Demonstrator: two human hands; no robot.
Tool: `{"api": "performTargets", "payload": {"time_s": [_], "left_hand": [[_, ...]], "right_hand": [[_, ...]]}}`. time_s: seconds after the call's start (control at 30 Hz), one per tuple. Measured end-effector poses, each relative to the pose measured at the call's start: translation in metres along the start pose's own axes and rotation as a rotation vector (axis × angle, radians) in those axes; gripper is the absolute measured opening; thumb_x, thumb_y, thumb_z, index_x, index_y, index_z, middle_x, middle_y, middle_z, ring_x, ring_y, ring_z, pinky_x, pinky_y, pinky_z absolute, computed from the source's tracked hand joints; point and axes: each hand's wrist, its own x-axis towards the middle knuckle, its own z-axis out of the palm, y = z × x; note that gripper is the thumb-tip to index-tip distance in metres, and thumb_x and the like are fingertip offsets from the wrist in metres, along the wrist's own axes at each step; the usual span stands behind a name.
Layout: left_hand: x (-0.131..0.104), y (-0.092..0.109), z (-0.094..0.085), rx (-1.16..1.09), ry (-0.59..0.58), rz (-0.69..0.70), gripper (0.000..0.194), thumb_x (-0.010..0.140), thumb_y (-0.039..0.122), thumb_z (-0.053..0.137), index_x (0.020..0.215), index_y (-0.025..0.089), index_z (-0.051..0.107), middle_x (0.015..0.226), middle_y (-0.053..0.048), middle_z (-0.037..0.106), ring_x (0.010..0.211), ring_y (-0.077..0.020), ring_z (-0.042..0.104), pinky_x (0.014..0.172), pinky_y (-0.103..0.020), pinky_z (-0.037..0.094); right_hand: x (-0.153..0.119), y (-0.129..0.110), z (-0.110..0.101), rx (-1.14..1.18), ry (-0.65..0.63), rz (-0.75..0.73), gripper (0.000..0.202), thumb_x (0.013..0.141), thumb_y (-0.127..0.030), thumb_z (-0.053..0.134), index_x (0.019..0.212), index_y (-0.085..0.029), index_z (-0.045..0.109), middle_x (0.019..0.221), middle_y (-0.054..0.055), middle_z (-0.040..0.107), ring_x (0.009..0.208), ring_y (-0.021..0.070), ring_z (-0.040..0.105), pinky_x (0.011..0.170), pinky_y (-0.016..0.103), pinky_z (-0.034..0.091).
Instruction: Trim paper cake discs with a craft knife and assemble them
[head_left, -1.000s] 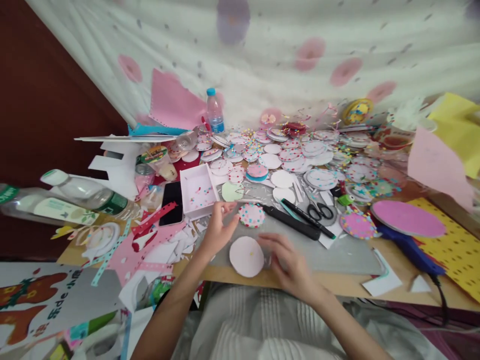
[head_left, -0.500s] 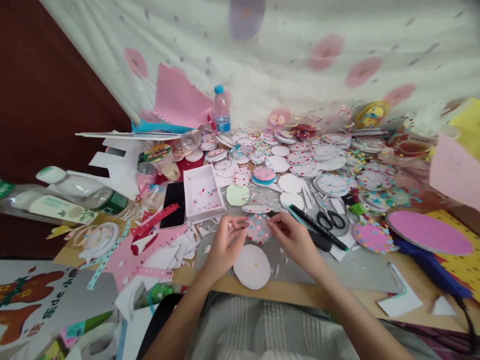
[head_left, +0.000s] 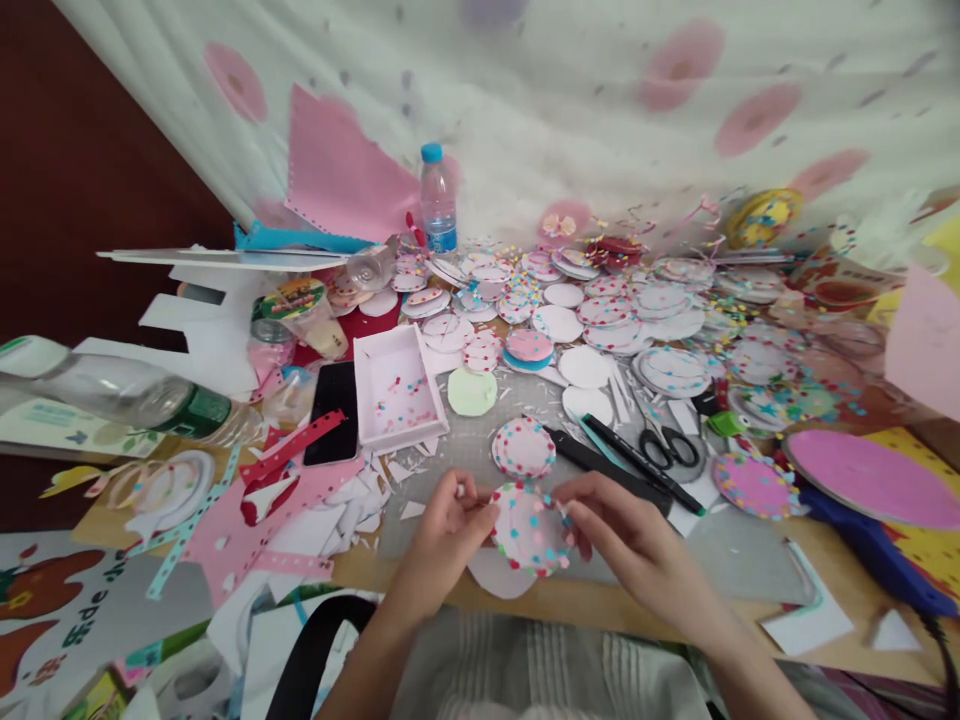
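Between my hands is a round paper disc (head_left: 531,532) edged with red, blue and pink dots. My left hand (head_left: 448,535) pinches its left edge between thumb and fingers. On the opposite edge, the thumb and fingertips of my right hand (head_left: 634,535) are closed. Partly covered by the held disc, a plain white paper disc (head_left: 501,580) shows below it, towards my body. Just beyond my fingers lies a second dotted disc (head_left: 523,447), flat on the grey mat (head_left: 465,470).
A white box (head_left: 401,395) with small confetti-like pieces and a phone (head_left: 331,412) are on the left. Black scissors (head_left: 667,445) and a dark pen (head_left: 645,465) lie right. Many paper discs (head_left: 585,367) crowd the back, near a water bottle (head_left: 438,205). Bottles and paper scraps (head_left: 337,520) spread left.
Both hands have come closer to my body with the dotted disc, which now overlaps the plain white disc. The dotted disc behind, seen nearly edge-on before, now shows its face.
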Motion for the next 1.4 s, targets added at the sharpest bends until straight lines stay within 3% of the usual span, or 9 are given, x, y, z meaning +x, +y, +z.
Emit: {"api": "performTargets", "payload": {"time_s": [0.2, 0.37, 0.63, 0.8, 0.97, 1.1, 1.17, 1.27, 1.4], "left_hand": [[-0.009, -0.003, -0.015, 0.043, 0.117, 0.067, 0.036, 0.075, 0.033, 0.072, 0.08, 0.022, 0.038, 0.089, 0.001, 0.065, 0.075, -0.0108, 0.062, 0.066, -0.02, 0.045], [-0.019, -0.001, -0.022, 0.063, 0.197, 0.07, 0.038, 0.074, 0.037, 0.073, 0.079, 0.022, 0.038, 0.09, 0.0, 0.066, 0.076, -0.0126, 0.063, 0.065, -0.021, 0.045], [-0.017, 0.0, -0.03, 0.043, 0.189, 0.063, 0.038, 0.075, 0.036, 0.073, 0.078, 0.022, 0.037, 0.088, 0.001, 0.065, 0.072, -0.0106, 0.059, 0.062, -0.02, 0.043], [-0.014, 0.004, -0.031, 0.056, 0.173, 0.062, 0.04, 0.074, 0.037, 0.075, 0.078, 0.022, 0.038, 0.09, 0.001, 0.064, 0.074, -0.0116, 0.059, 0.063, -0.02, 0.043], [-0.02, 0.002, -0.032, -0.013, 0.202, 0.108, 0.041, 0.074, 0.038, 0.076, 0.077, 0.022, 0.038, 0.086, 0.002, 0.063, 0.068, -0.0096, 0.056, 0.059, -0.019, 0.041], [-0.024, -0.009, -0.039, -0.037, 0.233, 0.11, 0.042, 0.073, 0.034, 0.077, 0.076, 0.021, 0.038, 0.087, 0.003, 0.063, 0.069, -0.009, 0.057, 0.061, -0.018, 0.043], [-0.025, -0.014, -0.043, -0.06, 0.249, 0.118, 0.041, 0.073, 0.034, 0.077, 0.077, 0.021, 0.039, 0.089, 0.003, 0.064, 0.071, -0.0098, 0.059, 0.064, -0.019, 0.045], [-0.025, -0.017, -0.046, -0.076, 0.244, 0.122, 0.041, 0.073, 0.032, 0.078, 0.078, 0.021, 0.038, 0.091, 0.002, 0.065, 0.068, -0.0099, 0.061, 0.063, -0.021, 0.048], [-0.019, -0.009, -0.049, -0.013, 0.237, 0.095, 0.041, 0.072, 0.029, 0.077, 0.079, 0.022, 0.037, 0.096, 0.0, 0.066, 0.07, -0.0118, 0.064, 0.06, -0.022, 0.05]], "right_hand": [[0.042, 0.015, -0.006, -0.243, 0.334, -0.07, 0.03, 0.087, -0.043, 0.06, 0.107, -0.02, 0.061, 0.09, 0.009, 0.067, 0.063, 0.0174, 0.061, 0.053, 0.03, 0.052], [0.071, 0.021, 0.001, -0.197, 0.221, -0.051, 0.021, 0.086, -0.039, 0.059, 0.089, -0.02, 0.068, 0.07, 0.004, 0.067, 0.057, 0.0177, 0.061, 0.055, 0.031, 0.053], [0.059, -0.002, -0.01, -0.023, 0.258, -0.034, 0.024, 0.086, -0.041, 0.063, 0.09, -0.017, 0.068, 0.06, 0.0, 0.063, 0.045, 0.0114, 0.056, 0.04, 0.021, 0.044], [0.074, -0.029, -0.041, -0.049, 0.34, -0.129, 0.023, 0.083, -0.041, 0.068, 0.086, -0.018, 0.068, 0.056, -0.002, 0.062, 0.041, 0.0101, 0.054, 0.038, 0.021, 0.042], [0.148, -0.055, -0.097, -0.274, 0.568, -0.232, 0.022, 0.087, -0.037, 0.063, 0.089, -0.015, 0.068, 0.065, 0.003, 0.068, 0.05, 0.0111, 0.059, 0.05, 0.025, 0.047], [0.197, -0.071, -0.125, -0.417, 0.622, -0.209, 0.033, 0.091, -0.034, 0.055, 0.095, -0.004, 0.067, 0.081, 0.014, 0.07, 0.074, 0.0177, 0.068, 0.069, 0.034, 0.047], [0.19, -0.07, -0.117, -0.499, 0.631, -0.252, 0.026, 0.085, -0.029, 0.063, 0.1, -0.007, 0.066, 0.096, 0.018, 0.069, 0.089, 0.0237, 0.066, 0.079, 0.039, 0.047], [0.134, -0.051, -0.077, -0.636, 0.501, -0.512, 0.031, 0.09, -0.025, 0.055, 0.118, -0.014, 0.058, 0.107, 0.016, 0.065, 0.094, 0.0245, 0.064, 0.085, 0.042, 0.05], [0.037, -0.006, -0.006, -0.642, -0.076, -0.575, 0.04, 0.089, -0.024, 0.057, 0.128, -0.017, 0.051, 0.119, 0.013, 0.065, 0.111, 0.0236, 0.061, 0.094, 0.039, 0.051]]}}
